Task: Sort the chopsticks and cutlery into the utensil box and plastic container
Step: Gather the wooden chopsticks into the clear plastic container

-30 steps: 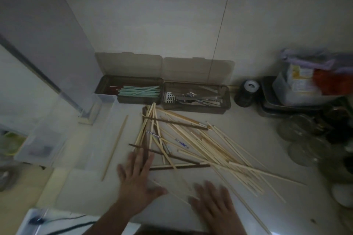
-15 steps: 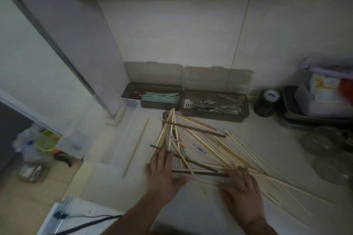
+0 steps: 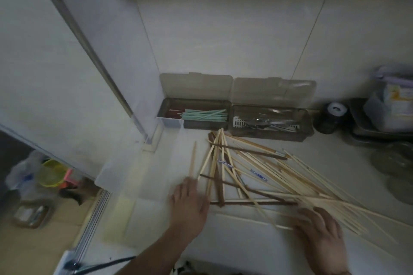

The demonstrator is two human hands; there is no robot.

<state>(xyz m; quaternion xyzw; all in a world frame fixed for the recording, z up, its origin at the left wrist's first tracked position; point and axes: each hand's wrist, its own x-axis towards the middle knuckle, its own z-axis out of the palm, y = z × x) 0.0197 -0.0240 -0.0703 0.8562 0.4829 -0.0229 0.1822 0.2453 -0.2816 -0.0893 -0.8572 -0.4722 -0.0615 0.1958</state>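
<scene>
A loose pile of pale wooden chopsticks (image 3: 279, 176) with a few dark ones lies spread across the counter. My left hand (image 3: 190, 203) rests flat at the pile's left edge, fingers apart, holding nothing. My right hand (image 3: 321, 232) lies flat on the pile's near right ends, fingers spread. Against the wall stand two brown utensil boxes with lids up: the left one (image 3: 172, 105) holds green chopsticks, the right one (image 3: 306, 123) holds metal cutlery. A clear plastic container (image 3: 136, 176) sits left of the pile, and one single chopstick (image 3: 192, 158) lies beside it.
A dark jar (image 3: 328, 118) and a tray with a lidded food box (image 3: 388, 107) stand at the right, glass lids (image 3: 395, 161) in front of them. The counter's left edge drops to the floor, where a bag and a yellow cup (image 3: 48, 172) lie.
The view has swung left and up. My right hand has slid right and nearer along the chopstick ends. My left hand stays at the pile's left edge.
</scene>
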